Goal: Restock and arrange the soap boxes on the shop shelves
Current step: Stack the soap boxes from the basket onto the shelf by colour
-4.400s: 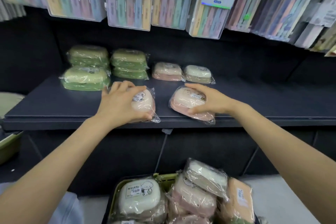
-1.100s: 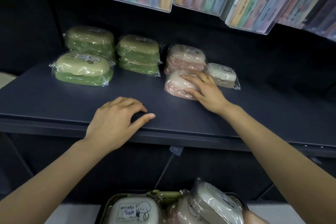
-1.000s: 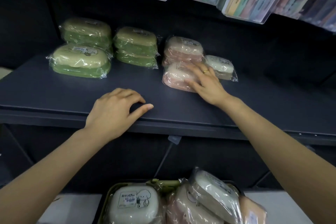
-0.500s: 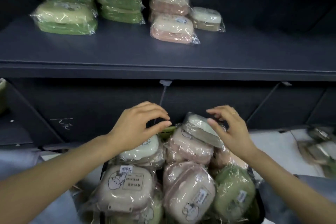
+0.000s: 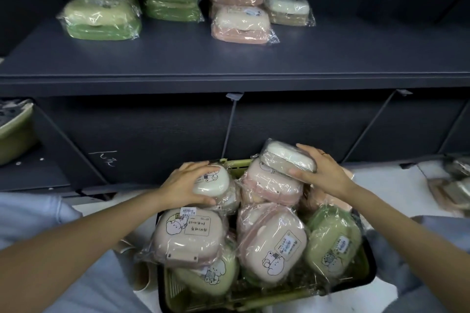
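Both hands, now down on the basket (image 5: 256, 298), are each gripping a wrapped soap box, left hand (image 5: 181, 185) on a white box (image 5: 212, 180) and right hand (image 5: 324, 173) on a beige box (image 5: 287, 156), ready for lifting to the shelf (image 5: 229, 61).

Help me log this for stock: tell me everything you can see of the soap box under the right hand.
The white-lidded soap box has a rounded white top over a beige base, sealed in crinkled clear film. It lies tilted atop a pink soap box at the back of the green basket. The right hand grips its right end, fingers over the top, thumb at the near edge.
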